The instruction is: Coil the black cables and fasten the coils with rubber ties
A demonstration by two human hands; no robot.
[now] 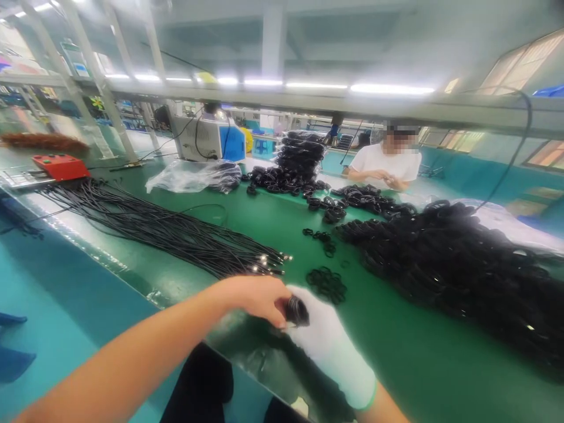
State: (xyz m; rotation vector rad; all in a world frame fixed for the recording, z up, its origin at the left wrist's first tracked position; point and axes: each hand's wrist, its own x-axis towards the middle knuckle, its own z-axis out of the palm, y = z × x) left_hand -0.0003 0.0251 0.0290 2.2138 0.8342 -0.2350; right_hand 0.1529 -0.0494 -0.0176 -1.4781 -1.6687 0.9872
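My bare left hand (264, 298) and gloved right hand (321, 335) are closed together on one black cable coil (298, 311); its ends I cannot make out.

The held coil (298, 311) is black, the glove (324, 341) white (its cuff (368, 395) edged in pale green). Black too are the cables (163, 236), silvery at their tips, and the heaped rings (440, 270). The table (259, 218) is green, the floor (57, 276) teal, the box (61, 168) red.

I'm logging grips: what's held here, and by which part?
A ridged black piece, by its sides, between the bare left hand and gloved right hand; exact finger contacts are hidden.
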